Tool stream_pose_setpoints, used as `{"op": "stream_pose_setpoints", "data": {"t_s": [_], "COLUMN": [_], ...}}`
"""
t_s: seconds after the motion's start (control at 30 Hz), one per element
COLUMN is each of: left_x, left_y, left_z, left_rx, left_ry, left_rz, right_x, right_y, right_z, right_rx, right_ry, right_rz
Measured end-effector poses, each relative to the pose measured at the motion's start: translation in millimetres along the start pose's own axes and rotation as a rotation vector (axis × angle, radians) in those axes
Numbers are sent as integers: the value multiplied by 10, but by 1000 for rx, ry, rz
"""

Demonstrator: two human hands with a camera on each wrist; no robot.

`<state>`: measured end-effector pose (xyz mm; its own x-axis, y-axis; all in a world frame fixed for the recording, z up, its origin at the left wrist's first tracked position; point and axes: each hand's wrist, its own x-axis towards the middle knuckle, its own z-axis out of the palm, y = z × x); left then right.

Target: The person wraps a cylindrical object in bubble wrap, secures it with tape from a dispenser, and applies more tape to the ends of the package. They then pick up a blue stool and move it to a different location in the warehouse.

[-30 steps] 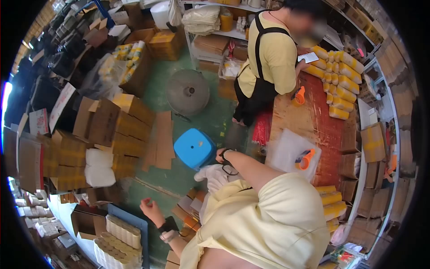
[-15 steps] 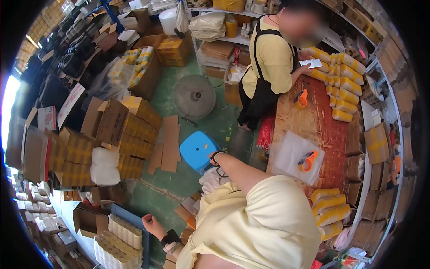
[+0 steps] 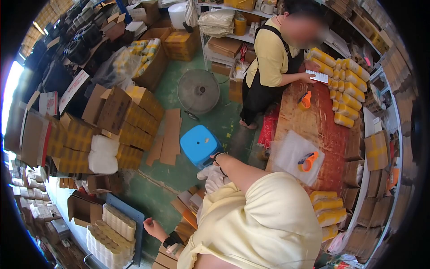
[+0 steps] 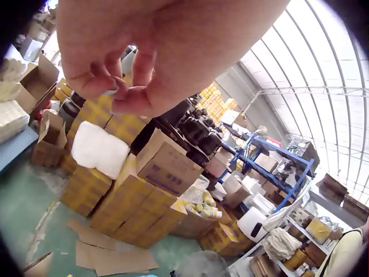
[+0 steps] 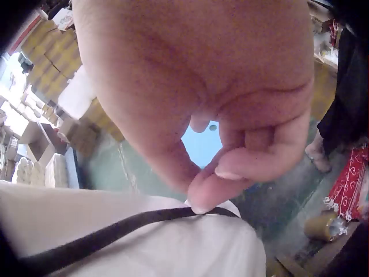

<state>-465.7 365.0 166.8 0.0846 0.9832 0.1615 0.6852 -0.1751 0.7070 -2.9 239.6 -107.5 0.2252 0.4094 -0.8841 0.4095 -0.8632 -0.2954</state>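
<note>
The right hand (image 5: 190, 104), fingers curled, pinches a thin dark strap (image 5: 115, 231) that lies across a white cloth bundle (image 3: 214, 177) directly beneath it; a second ago the same hand sat a little higher over the bundle, so it has settled onto the strap. The left hand (image 3: 154, 228), low beside the white stacked packs (image 3: 112, 233), hangs loosely curled and holds nothing; it has drifted downward since then. Just beyond the right hand stands the blue stool (image 3: 200, 144). Farther off, a second person (image 3: 273, 62) at the red-covered table (image 3: 322, 130) holds a small pad (image 3: 319, 76).
</note>
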Motion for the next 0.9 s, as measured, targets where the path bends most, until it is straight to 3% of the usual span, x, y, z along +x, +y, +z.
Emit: {"op": "stream_pose_setpoints", "data": {"t_s": [0.3,0.37,0.4,0.47,0.5,0.53,0.6,0.63,0.67,0.73,0.83,0.9], "left_x": [-108,-101,-108,-200,-229,-276,-300,-309,-318,-380,-450,-494], "left_y": [65,-62,-150,-151,-52,-59,66,120,147,173,108,94], "left_z": [-46,-20,-5,-6,-66,-33,-73,-53,-27,15,104,130], "left_rx": [8,35,42,-41,52,6,-50,-86,-80,-64,-49,-60], "left_ry": [-8,-9,-6,34,-7,63,46,43,44,50,49,53], "left_rz": [-42,-54,-36,-11,-37,-68,-142,-199,-205,-211,-216,-225], "right_x": [153,365,744,850,875,775,510,-90,-115,127,-314,-209], "right_y": [299,488,711,965,1007,1000,966,626,690,887,406,448], "right_z": [315,395,501,655,524,458,291,82,12,-9,-115,-126], "right_rx": [59,72,-32,75,292,307,341,122,382,503,226,320], "right_ry": [-3,26,70,-5,-115,-140,-192,-94,-164,-235,-114,-116], "right_rz": [29,24,-28,-67,-20,-63,-148,-57,-69,-68,77,29]}}
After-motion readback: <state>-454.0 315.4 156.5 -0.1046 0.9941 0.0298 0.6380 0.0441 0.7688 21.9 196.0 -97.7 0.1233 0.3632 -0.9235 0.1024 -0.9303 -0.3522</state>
